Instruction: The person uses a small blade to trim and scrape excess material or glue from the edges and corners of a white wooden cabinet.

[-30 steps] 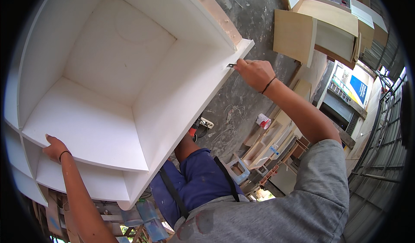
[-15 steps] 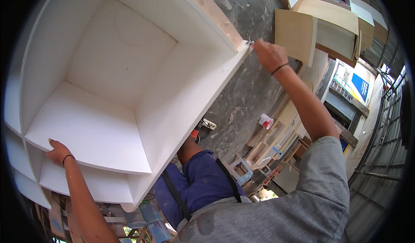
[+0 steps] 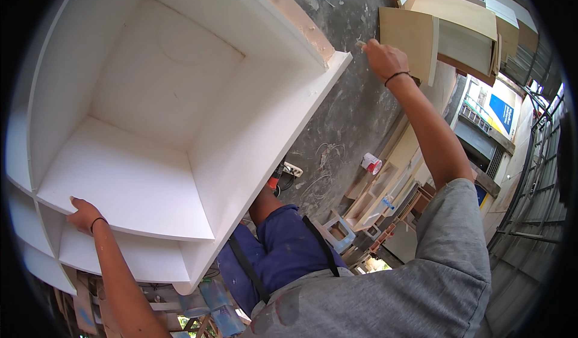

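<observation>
Currently the white cabinet (image 3: 162, 115) is steadied only by the left hand (image 3: 84, 213), fingers curled over a shelf's front edge, while the right hand (image 3: 385, 58), just off its top right corner, pinches a small object. If that one-sided hold slips, the cabinet could tip toward the floor (image 3: 355, 115).

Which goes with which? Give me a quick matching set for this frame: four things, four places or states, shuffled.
Things:
1. left hand
2. right hand
3. white cabinet
4. red and white cup

Places or states:
A. open front, empty compartments
B. on the grey floor, near wooden frames
C. gripping the front edge of a shelf
D. past the cabinet's far corner, pinching something small

Pairs: 1-C, 2-D, 3-A, 4-B
</observation>
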`<state>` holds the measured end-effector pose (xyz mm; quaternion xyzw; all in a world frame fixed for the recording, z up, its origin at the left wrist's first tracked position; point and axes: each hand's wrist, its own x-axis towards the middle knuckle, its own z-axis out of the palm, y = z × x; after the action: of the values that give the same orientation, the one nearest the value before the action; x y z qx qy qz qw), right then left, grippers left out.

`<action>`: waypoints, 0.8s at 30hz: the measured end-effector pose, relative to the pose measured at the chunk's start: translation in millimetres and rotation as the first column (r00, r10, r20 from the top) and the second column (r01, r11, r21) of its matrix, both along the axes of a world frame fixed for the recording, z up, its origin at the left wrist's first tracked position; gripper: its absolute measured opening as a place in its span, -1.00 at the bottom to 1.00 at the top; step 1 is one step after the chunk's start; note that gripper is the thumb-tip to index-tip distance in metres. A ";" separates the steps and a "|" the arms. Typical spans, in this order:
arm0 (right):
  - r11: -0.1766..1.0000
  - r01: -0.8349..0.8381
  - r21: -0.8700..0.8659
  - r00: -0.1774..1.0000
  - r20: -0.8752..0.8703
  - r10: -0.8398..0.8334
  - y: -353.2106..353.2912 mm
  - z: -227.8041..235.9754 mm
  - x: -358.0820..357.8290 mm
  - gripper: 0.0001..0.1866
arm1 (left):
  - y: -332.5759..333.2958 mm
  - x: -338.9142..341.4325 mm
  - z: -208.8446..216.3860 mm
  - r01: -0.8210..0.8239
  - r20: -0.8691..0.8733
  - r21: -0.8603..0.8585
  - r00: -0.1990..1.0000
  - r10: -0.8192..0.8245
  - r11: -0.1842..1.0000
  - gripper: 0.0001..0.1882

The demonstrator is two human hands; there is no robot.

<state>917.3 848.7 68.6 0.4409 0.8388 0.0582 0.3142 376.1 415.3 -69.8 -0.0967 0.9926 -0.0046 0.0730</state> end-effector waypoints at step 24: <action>0.989 -0.095 -0.115 0.995 0.012 0.097 7.0 3.5 -11.6 -0.77 | -5.0 4.4 0.5 0.047 -0.051 0.004 0.998 -0.047 0.999 -0.31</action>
<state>905.7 855.6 72.1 0.3810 0.8581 0.0291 0.3429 380.4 410.3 -69.3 -0.0733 0.9962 -0.0011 0.0479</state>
